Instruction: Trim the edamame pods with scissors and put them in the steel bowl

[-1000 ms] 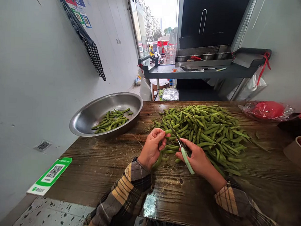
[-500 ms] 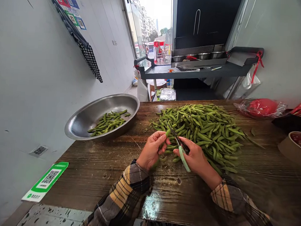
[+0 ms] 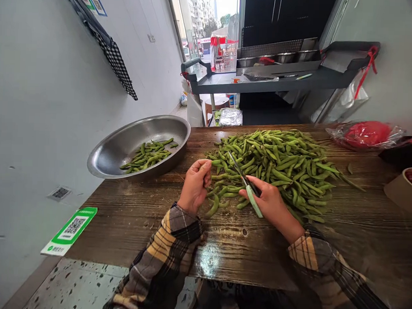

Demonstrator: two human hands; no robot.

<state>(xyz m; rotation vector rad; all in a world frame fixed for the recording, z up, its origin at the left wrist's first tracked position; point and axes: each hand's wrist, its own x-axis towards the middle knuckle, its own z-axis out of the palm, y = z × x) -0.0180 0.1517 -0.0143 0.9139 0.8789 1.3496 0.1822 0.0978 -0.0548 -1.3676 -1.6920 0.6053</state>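
My left hand (image 3: 194, 186) is curled closed at the near edge of a large pile of green edamame pods (image 3: 273, 168), and a pod seems to be held in its fingers. My right hand (image 3: 268, 204) grips a pair of scissors with pale green handles (image 3: 249, 191), their dark blades pointing up and left over the pile. Several loose pods (image 3: 223, 195) lie between my hands on the wooden table (image 3: 132, 215). To the left stands a steel basin (image 3: 139, 129) holding a smaller heap of trimmed pods (image 3: 148, 156).
A green QR-code sticker (image 3: 70, 231) lies at the table's left front corner, beside a white wall. At the right are a red bundle in plastic (image 3: 365, 135) and a round tub (image 3: 405, 188). A dark metal shelf (image 3: 256, 79) stands beyond the table.
My left hand has moved left, away from the scissors, and its fingers have curled tighter. The scissors stay in my right hand. The whole scene sits higher in the view.
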